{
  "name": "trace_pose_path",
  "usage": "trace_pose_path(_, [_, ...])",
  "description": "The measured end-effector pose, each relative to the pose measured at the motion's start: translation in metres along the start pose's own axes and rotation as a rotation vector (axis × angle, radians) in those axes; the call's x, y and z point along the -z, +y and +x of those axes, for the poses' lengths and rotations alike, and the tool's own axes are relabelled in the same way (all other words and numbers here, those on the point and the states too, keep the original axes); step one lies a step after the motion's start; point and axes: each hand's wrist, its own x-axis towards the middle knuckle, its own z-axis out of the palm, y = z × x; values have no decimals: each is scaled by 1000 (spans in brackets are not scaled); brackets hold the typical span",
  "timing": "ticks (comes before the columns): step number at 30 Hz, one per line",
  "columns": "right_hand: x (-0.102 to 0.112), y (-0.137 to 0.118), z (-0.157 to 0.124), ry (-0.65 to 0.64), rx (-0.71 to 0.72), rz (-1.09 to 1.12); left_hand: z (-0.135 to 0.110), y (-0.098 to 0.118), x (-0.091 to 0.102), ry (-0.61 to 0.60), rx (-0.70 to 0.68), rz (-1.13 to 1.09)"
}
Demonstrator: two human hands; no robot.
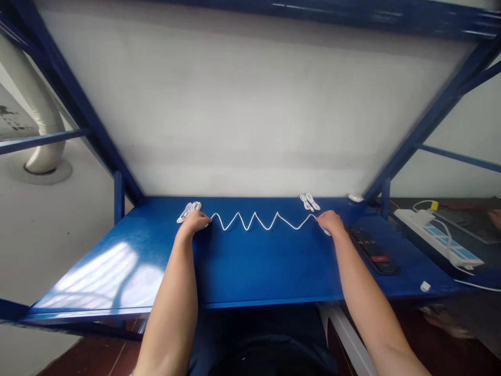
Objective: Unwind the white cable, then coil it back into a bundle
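Note:
A thin white cable [267, 228] runs in a zigzag across the blue tabletop between my two hands. At its left end, my left hand [195, 221] is closed with the fingertips pinching the cable. My right hand [330, 221] pinches the other end, and a short white connector end pokes out below the fingers. Just behind my left hand lies a coiled white cable bundle [189, 211], partly covered by it. Two small folded cable bundles [310, 202] rest side by side at the back edge, left of my right hand.
A dark phone [373, 251] showing a timer lies beside my right forearm. Near the right front corner sits a small white adapter [425, 286]. Further right is a white power strip [438, 237] with cords. A white rounded object [356, 198] stands at the back right, before the panel [250, 104].

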Motion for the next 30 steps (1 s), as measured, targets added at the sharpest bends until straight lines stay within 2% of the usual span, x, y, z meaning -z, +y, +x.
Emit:
trace_pose_path(7, [5,-1,-4,-25,-23,-8,-1,0,1,-28,28,-48])
trace_pose_path(10, [2,-10,-12,-26,36,-69,-1,4,-1,-65,10,-26])
trace_pose_path(14, [-14,-42,-35,-76,248,-173,-6,26,-18,-123,-122,79])
trace_pose_path(17, [-26,-77,-58,-114,381,-215,-15,54,-40,-69,-235,201])
trace_pose_path(20, [-35,-110,-78,-230,478,-212,-26,77,-62,-35,-302,272])
trace_pose_path(22, [-41,-126,-87,-331,508,-177,-32,85,-71,-17,-328,281])
trace_pose_path(26, [-52,-144,-99,-394,560,-85,-39,88,-76,-43,-412,251])
trace_pose_path(30, [-55,-142,-104,-469,562,28,-43,90,-75,-97,-501,196])
